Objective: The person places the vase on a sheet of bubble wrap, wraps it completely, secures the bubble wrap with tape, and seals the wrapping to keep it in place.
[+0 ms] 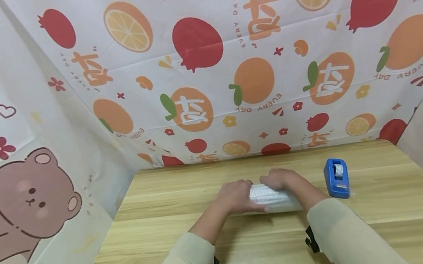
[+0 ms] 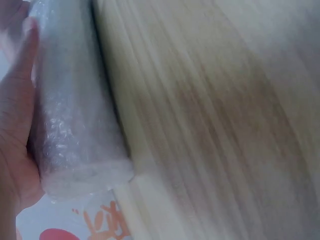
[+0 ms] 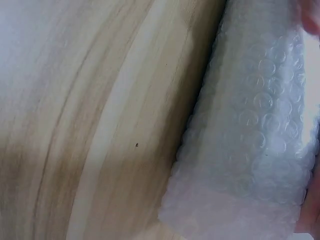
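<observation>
A roll of clear bubble wrap (image 1: pixel 263 194) lies sideways on the wooden table, below both hands. My left hand (image 1: pixel 237 197) grips its left part, the thumb stretched along the near side and the fingers over the far side. On the right part, my right hand (image 1: pixel 282 178) holds the top and far side with bent fingers. The left wrist view shows the roll's round end (image 2: pixel 90 180) beside the left palm. Raised bubbles (image 3: pixel 262 115) show up close in the right wrist view, where little of the right hand is visible. Whatever lies inside the wrap is hidden.
A blue tape dispenser (image 1: pixel 337 178) with a roll of tape stands to the right of the bubble wrap. The wooden table (image 1: pixel 170 185) ends at a fruit-printed curtain (image 1: pixel 204 75) behind. Another curtain with a bear print (image 1: pixel 33 198) hangs on the left.
</observation>
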Demonstrator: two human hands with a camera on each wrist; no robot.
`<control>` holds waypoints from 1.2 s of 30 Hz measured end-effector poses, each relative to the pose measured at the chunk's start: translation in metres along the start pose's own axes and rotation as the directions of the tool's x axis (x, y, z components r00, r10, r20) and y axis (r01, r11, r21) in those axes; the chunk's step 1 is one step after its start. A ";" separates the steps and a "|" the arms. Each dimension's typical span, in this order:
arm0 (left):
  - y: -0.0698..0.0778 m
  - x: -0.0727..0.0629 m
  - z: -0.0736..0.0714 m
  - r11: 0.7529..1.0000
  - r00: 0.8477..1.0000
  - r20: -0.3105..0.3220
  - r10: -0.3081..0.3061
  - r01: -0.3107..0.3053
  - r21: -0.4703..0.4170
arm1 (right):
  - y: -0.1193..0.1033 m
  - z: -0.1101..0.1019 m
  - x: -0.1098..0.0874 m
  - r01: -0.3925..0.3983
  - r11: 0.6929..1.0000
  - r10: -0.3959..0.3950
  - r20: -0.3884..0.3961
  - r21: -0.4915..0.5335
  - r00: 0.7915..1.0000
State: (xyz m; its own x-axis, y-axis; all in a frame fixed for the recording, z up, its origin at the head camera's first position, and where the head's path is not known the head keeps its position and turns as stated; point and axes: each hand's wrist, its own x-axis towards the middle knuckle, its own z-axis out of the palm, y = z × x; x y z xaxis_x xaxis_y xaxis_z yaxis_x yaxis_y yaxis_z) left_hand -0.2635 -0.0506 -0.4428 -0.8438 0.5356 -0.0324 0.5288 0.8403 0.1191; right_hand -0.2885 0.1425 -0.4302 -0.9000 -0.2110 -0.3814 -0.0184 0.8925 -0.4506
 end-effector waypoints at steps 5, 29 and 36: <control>-0.001 0.001 0.000 0.998 0.996 0.081 0.043 -0.039 -0.051 | 0.004 0.001 -0.002 -0.040 0.998 0.037 0.047 0.047 0.998; -0.005 0.019 -0.016 0.989 0.964 0.264 0.044 -0.005 -0.150 | 0.007 0.010 -0.048 0.335 0.862 -0.394 -0.086 -0.381 0.915; -0.013 0.027 -0.020 0.960 0.936 0.352 0.017 0.083 -0.267 | 0.008 0.023 -0.042 0.286 0.811 -0.409 -0.143 -0.510 0.901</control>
State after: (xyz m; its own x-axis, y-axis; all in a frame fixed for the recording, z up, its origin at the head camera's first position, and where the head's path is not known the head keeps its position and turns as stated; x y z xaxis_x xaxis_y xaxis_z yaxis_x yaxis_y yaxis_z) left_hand -0.2949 -0.0489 -0.4255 -0.7489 0.5449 -0.3772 0.4136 0.8290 0.3765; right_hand -0.2411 0.1492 -0.4360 -0.8662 -0.4978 -0.0440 -0.4949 0.8667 -0.0629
